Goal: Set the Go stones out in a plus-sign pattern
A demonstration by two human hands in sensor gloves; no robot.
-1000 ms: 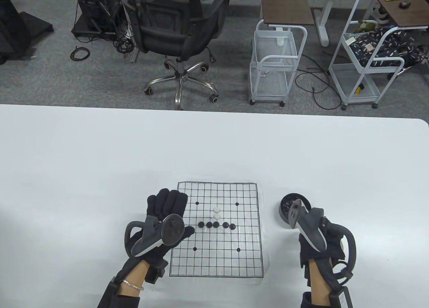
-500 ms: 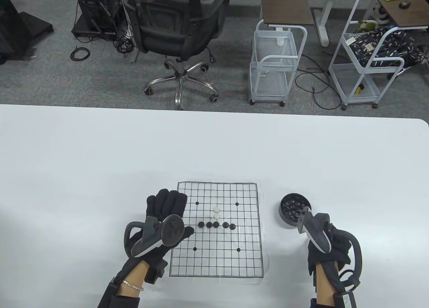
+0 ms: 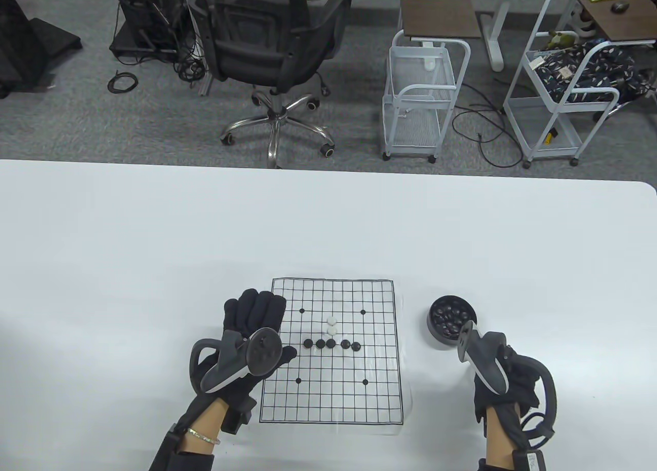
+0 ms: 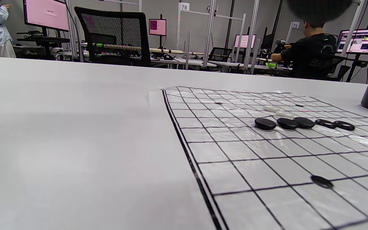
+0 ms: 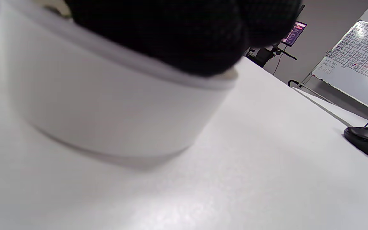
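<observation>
white table [image 3: 154, 235] fills the near scene, a go board [image 3: 331, 404] lying on it near centre. five black stones [image 3: 331, 344] form a row; two white stones [image 3: 332, 325] rise from its middle. one black bowl [image 3: 435, 332] sits right of the board. right wrist view alone shows a white bowl [image 5: 107, 115]. left hand [image 3: 254, 319] rests flat, fingers straight, at the board's left edge. right hand [image 3: 505, 376] hovers near the black bowl; its grasp cannot be told.

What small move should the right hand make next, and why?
Probably lift a white stone from the white bowl under the right hand: two white stones stand above the black row, none below.
</observation>
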